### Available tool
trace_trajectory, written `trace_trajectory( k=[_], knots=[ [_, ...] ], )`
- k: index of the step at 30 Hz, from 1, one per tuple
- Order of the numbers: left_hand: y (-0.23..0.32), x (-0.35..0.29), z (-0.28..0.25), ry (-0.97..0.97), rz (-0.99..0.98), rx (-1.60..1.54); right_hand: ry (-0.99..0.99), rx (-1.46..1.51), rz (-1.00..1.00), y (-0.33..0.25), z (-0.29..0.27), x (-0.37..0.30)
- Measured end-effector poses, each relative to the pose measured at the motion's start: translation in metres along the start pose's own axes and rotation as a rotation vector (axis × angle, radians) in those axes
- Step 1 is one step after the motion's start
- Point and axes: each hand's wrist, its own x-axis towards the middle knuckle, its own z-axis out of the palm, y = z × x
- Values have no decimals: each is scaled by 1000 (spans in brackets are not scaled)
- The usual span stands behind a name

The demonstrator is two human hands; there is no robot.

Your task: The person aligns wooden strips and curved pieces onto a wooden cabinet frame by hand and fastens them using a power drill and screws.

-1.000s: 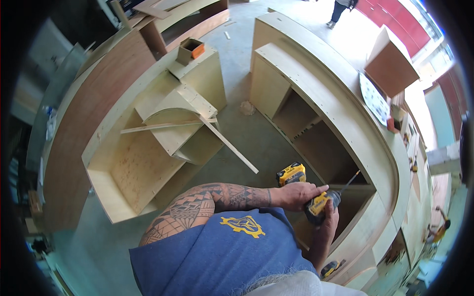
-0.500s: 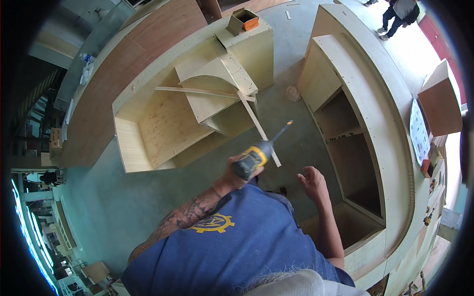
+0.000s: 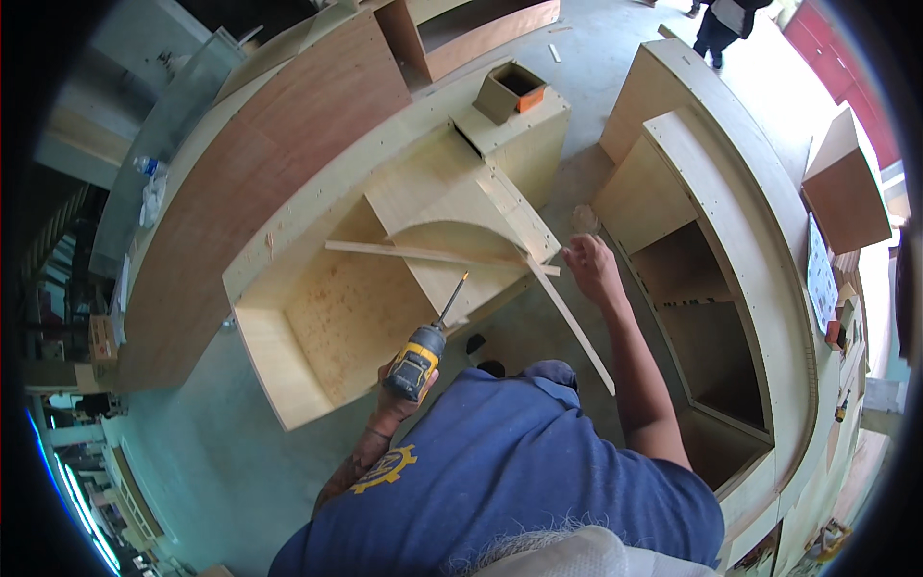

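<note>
A yellow-and-black cordless drill [image 3: 413, 363] with a long bit is gripped in my left hand [image 3: 391, 405]. Its bit points up and away, over the pale wooden cabinet [image 3: 258, 344]. My right hand [image 3: 593, 267] is beside the cabinet's right corner, close to the ends of two thin wooden strips. Its fingers are curled in, and whatever they may hold is hidden. One wooden strip [image 3: 370, 249] lies across the cabinet's inner panels. The other strip [image 3: 580, 335] slants from the corner toward my body. A curved plywood edge [image 3: 452, 225] rises between them.
A box-like piece with an orange patch [image 3: 508, 93] stands on the cabinet's far end. On my right is a long curved cabinet [image 3: 740, 192] with open compartments. A curved reddish wooden panel [image 3: 260, 135] borders the far left. Another person [image 3: 719, 34] stands at the far right.
My left hand has swung the drill leftward and down, its bit now above the cabinet. My right hand has reached forward to the cabinet corner. My view has shifted, too.
</note>
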Motion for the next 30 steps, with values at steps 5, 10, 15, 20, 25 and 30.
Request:
trace_trajectory(
  k=[5,10,15,20,25,30],
  knots=[
    [-34,36,-22,69,-62,-155,143,-157,-177,-27,34,154],
    [-55,29,-4,138,-352,-255,194,-301,-269,-47,69,312],
    [-35,64,18,313,-426,-603,102,-523,-226,-16,80,459],
    [-24,90,31,391,-541,-528,-219,-667,-18,-58,106,486],
    [-24,115,33,377,-567,-513,-296,-745,47,-58,109,511],
    [-29,120,30,340,-571,-514,-219,-746,109,-45,132,523]
  ],
)
